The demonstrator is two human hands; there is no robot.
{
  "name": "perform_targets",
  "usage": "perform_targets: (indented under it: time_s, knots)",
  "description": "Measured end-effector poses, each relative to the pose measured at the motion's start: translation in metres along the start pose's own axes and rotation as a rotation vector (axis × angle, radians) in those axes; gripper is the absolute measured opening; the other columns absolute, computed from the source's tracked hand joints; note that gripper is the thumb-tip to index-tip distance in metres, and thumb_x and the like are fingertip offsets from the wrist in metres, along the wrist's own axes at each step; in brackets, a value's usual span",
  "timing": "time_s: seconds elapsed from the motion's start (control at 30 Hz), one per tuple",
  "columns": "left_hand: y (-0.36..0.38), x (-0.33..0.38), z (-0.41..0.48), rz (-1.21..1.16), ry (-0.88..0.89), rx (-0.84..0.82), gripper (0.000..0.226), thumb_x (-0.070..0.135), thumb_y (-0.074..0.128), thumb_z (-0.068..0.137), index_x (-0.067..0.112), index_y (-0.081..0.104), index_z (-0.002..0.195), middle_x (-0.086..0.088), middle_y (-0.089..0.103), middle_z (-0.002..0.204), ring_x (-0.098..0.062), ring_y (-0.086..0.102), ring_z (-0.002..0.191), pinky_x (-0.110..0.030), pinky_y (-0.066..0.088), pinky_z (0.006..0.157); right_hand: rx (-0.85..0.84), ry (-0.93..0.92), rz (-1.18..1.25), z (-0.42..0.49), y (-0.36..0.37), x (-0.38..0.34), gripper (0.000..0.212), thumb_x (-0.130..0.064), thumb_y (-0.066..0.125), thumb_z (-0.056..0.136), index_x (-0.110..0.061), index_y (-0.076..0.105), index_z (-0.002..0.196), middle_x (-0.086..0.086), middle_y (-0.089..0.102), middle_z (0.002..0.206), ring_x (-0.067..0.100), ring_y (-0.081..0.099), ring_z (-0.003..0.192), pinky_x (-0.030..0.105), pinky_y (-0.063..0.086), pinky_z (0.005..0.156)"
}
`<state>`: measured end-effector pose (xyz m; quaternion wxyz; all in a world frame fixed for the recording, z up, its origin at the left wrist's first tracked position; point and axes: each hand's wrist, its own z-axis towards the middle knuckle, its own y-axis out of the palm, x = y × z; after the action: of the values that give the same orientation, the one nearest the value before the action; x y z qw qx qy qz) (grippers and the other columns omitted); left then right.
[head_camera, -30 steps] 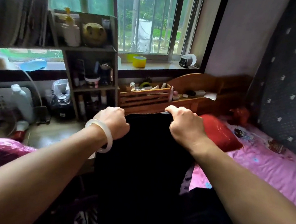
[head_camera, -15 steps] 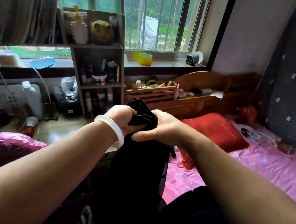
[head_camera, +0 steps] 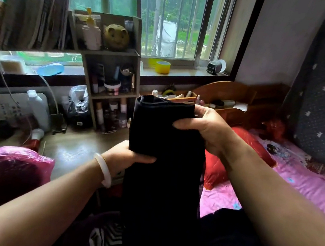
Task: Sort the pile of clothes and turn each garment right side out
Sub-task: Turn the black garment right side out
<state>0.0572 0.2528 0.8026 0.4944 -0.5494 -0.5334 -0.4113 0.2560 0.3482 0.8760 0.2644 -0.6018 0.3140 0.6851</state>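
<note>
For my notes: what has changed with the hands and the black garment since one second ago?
The left hand slid down the black garment and now grips it lower; the right hand holds the bunched top. Both still hold it; the red pillow lies unchanged.

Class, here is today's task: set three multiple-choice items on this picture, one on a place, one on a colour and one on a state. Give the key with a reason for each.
1. Where is the yellow tape roll?
A. on the bed
B. on the windowsill
C. on the floor

2. What colour is the held garment?
A. white
B. red
C. black

3. The left hand and right hand are:
A. both gripping the garment
B. both open and idle
C. both resting on a pillow

Key:
1 B: the roll stands on the sill below the window.
2 C: the cloth is black all over.
3 A: fingers and thumbs of both hands curl round the cloth.
</note>
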Motion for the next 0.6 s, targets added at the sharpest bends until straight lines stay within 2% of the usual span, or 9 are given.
perform_targets:
  time_s: [0.07,0.1,0.2,0.27,0.3,0.37,0.43,0.5,0.6]
  knots:
    - [0.004,-0.003,0.000,-0.217,-0.055,0.036,0.030,0.003,0.074,0.072,0.002,0.070,0.102,-0.018,0.072,0.099,-0.028,0.069,0.081,-0.038,0.056,0.083,0.046,0.068,0.213,0.003,-0.006,0.013,0.063,-0.020,0.080,0.067,-0.008,0.060,0.125,0.011,0.071,0.111,0.024,0.071,0.094,0.032,0.057,0.075]
    - [0.005,-0.004,0.002,-0.289,-0.080,0.046,0.027,0.004,0.070,0.076,0.001,0.069,0.103,-0.018,0.072,0.093,-0.027,0.069,0.075,-0.037,0.057,0.077,0.041,0.139,0.271,0.001,-0.008,0.025,0.059,-0.029,0.077,0.069,-0.009,0.062,0.123,0.011,0.071,0.111,0.022,0.071,0.094,0.032,0.058,0.076]
    - [0.009,-0.006,0.001,-0.387,-0.135,0.006,0.022,0.007,0.063,0.084,0.001,0.067,0.105,-0.015,0.072,0.084,-0.025,0.070,0.066,-0.034,0.059,0.062,-0.072,0.451,0.112,-0.021,-0.001,0.066,0.036,-0.032,0.076,0.074,-0.011,0.073,0.103,0.013,0.071,0.104,0.022,0.070,0.085,0.032,0.057,0.081]
    - [0.012,-0.009,0.003,-0.414,-0.154,-0.006,0.025,0.013,0.060,0.088,0.002,0.066,0.109,-0.017,0.073,0.091,-0.027,0.071,0.071,-0.034,0.059,0.065,-0.152,0.546,-0.013,-0.032,0.005,0.081,0.032,-0.018,0.075,0.074,-0.010,0.073,0.105,0.016,0.070,0.108,0.025,0.068,0.089,0.035,0.054,0.087]
    - [0.012,-0.012,0.007,-0.415,-0.177,0.020,0.028,0.017,0.060,0.089,0.002,0.066,0.111,-0.018,0.073,0.097,-0.028,0.072,0.076,-0.035,0.059,0.069,-0.125,0.552,-0.024,-0.032,0.006,0.084,0.034,-0.012,0.074,0.075,-0.007,0.072,0.109,0.018,0.069,0.112,0.027,0.067,0.091,0.037,0.053,0.089]
    - [0.011,-0.015,0.013,-0.423,-0.224,0.061,0.039,0.030,0.065,0.086,0.002,0.066,0.113,-0.021,0.071,0.105,-0.032,0.071,0.087,-0.039,0.058,0.080,0.012,0.541,0.017,-0.029,0.007,0.082,0.031,-0.005,0.070,0.079,-0.002,0.069,0.110,0.020,0.069,0.108,0.027,0.068,0.085,0.037,0.055,0.084]
    - [0.010,-0.019,0.017,-0.394,-0.239,0.041,0.055,0.042,0.072,0.077,0.003,0.066,0.115,-0.022,0.069,0.110,-0.035,0.068,0.099,-0.044,0.054,0.090,0.143,0.572,0.121,-0.022,0.005,0.084,0.016,-0.005,0.065,0.084,-0.001,0.071,0.098,0.015,0.073,0.090,0.023,0.070,0.070,0.033,0.059,0.071]
    - [0.008,-0.026,0.016,-0.331,-0.205,-0.048,0.049,0.033,0.074,0.076,0.005,0.065,0.115,-0.019,0.070,0.111,-0.032,0.068,0.101,-0.040,0.055,0.089,0.206,0.640,0.218,-0.017,0.003,0.086,0.011,-0.009,0.061,0.088,-0.003,0.070,0.089,0.012,0.073,0.080,0.021,0.071,0.067,0.032,0.059,0.069]
    - [0.011,-0.035,0.008,-0.220,-0.142,-0.158,0.033,-0.001,0.070,0.076,0.005,0.068,0.108,-0.017,0.072,0.104,-0.025,0.071,0.088,-0.031,0.058,0.074,0.246,0.697,0.218,-0.010,-0.004,0.089,0.019,-0.018,0.064,0.086,0.000,0.068,0.092,0.015,0.072,0.081,0.025,0.069,0.070,0.038,0.054,0.082]
